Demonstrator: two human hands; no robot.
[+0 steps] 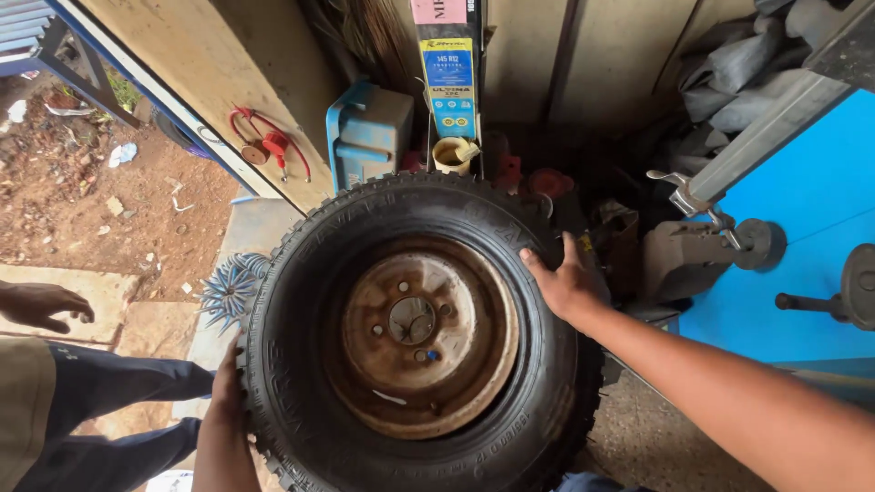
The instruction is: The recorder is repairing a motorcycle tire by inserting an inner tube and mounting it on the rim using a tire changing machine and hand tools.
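We hold the tyre (415,337) with 2 flat, open hands: left hand (228,387), right hand (565,282). A tall blue-and-yellow label (451,77) stands behind it.

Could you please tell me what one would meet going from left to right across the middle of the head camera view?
Another person's hand → the left hand on the tyre's edge → the rusty wheel rim inside the black tyre → the right hand on the sidewall → the blue machine.
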